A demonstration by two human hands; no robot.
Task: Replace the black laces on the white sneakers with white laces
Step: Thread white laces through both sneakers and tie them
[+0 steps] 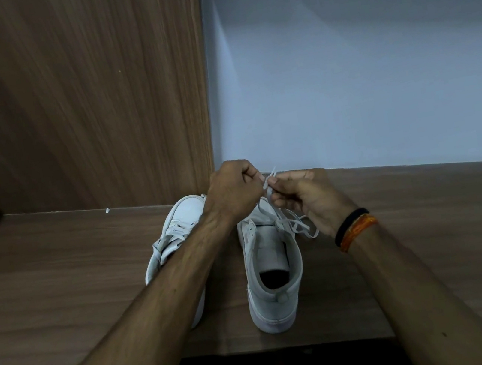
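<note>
**Both hands on the white lace**

Two white sneakers stand side by side on a wooden shelf (58, 274), toes to the wall. Above the right sneaker (271, 272), the left hand (232, 193) and right hand (302, 198) meet, fingers curled, each pinching the white lace (295, 225). The left sneaker (177, 224) already carries white lacing.

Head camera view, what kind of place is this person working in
Probably an indoor room at home, at a built-in shelf or desk, though that is a guess. A wood-grain surface holds two white sneakers, backed by a matching wood panel and a plain painted wall.
</note>
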